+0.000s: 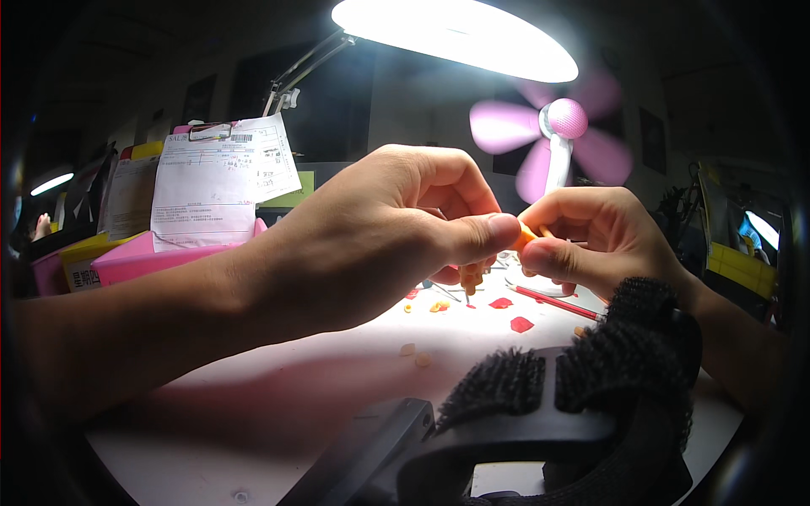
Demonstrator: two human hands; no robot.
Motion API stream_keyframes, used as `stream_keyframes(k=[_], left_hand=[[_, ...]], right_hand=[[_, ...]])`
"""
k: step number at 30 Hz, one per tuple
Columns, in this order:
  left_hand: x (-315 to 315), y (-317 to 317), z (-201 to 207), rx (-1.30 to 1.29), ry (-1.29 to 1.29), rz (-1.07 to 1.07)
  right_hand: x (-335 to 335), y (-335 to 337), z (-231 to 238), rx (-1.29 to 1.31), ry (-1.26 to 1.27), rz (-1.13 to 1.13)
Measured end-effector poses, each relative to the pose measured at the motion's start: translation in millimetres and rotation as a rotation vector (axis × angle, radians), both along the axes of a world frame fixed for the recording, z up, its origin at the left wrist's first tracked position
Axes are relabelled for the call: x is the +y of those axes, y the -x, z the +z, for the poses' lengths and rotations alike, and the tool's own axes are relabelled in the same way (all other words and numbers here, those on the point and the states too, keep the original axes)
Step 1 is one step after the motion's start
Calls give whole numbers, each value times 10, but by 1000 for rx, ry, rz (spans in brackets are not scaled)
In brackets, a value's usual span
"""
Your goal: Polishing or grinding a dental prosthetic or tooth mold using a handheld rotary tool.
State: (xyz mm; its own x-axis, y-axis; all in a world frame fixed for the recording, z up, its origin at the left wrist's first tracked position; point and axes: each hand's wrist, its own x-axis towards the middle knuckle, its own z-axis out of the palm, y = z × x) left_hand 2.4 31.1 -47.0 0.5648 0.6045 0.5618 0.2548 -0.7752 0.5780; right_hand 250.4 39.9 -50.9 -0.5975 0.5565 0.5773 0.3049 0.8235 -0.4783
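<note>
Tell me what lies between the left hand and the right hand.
In the head view, a small orange piece bridges the gap from the left hand to the right hand.

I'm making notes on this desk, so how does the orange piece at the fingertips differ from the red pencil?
What shows of the orange piece is short; the red pencil is long and slim. The orange piece is pinched in the right hand; the red pencil lies on the white table. Both are brightly coloured.
</note>
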Motion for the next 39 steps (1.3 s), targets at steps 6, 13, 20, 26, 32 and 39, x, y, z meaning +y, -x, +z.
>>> stream_keyframes(k=[6,13,20,26,32,39], left_hand=[[-27,17,-4,2,43,-6],[-76,16,0,7,3,29],[-83,34,-6,10,70,45],[-89,18,16,-5,37,43],[-92,43,-31,-5,7,20],[-120,40,-49,74,-56,79]], right_hand=[[-76,33,34,-7,26,2],[-67,50,20,44,107,49],[-35,75,-50,43,-2,5],[-70,49,11,5,38,-70],[-50,49,-16,4,-40,-67],[15,-19,95,-120,16,-13]])
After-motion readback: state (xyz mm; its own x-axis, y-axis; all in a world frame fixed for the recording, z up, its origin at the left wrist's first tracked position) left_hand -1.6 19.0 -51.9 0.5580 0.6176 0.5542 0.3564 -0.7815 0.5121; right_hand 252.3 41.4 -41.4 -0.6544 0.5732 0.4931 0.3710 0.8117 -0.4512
